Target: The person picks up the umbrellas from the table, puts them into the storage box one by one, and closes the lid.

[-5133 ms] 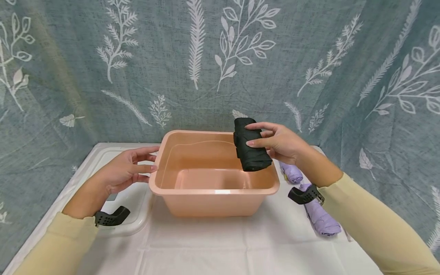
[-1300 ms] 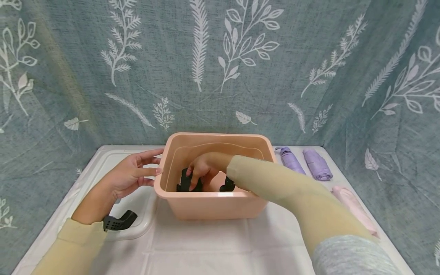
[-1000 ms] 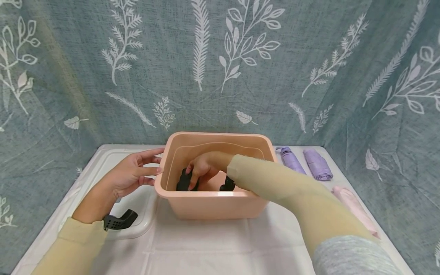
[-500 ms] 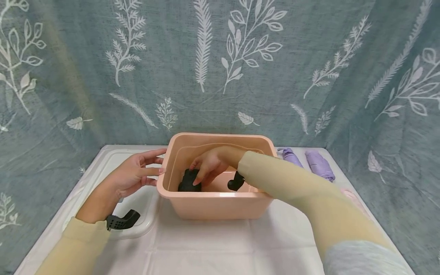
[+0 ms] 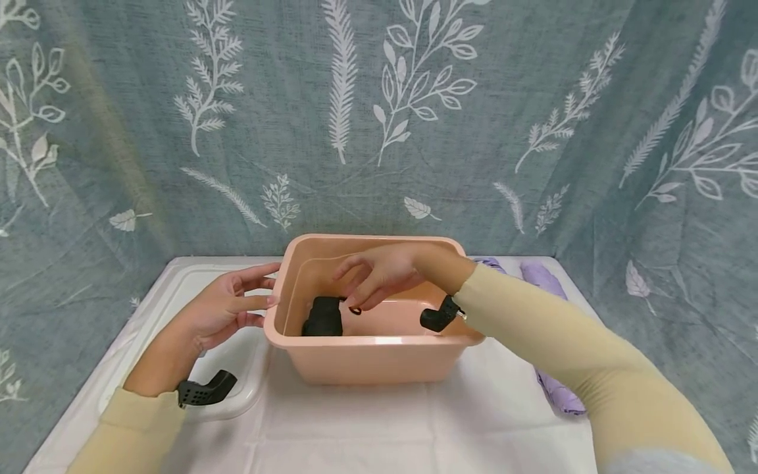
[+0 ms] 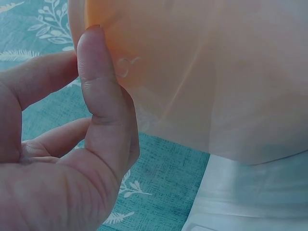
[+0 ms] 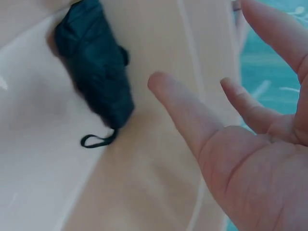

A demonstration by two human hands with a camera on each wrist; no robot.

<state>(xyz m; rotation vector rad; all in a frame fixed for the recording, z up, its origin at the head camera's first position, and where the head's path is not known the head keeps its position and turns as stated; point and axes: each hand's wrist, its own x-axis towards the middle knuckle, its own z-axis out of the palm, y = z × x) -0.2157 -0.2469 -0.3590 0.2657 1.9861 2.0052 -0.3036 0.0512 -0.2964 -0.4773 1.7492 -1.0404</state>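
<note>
Since a moment ago, the right hand (image 5: 379, 273) has been pulled up and back, off the black roll (image 5: 324, 317). Nothing is held in that hand, and its thumb and fingers are spread apart. The black roll is left lying inside the peach tub (image 5: 373, 362), between the two hands. A little loop (image 7: 98, 141) is seen at the roll's end, and it is not touched by the right hand. The tub's rim is pinched by the thumb and fingers of the left hand (image 5: 227, 299). A white lid (image 5: 177, 286) is laid flat beneath the left hand and arm. Purple rolls (image 5: 541, 276) are partly hidden by the right forearm. A blue-green cloth with white leaves (image 5: 284, 118) is hung beyond both hands.
</note>
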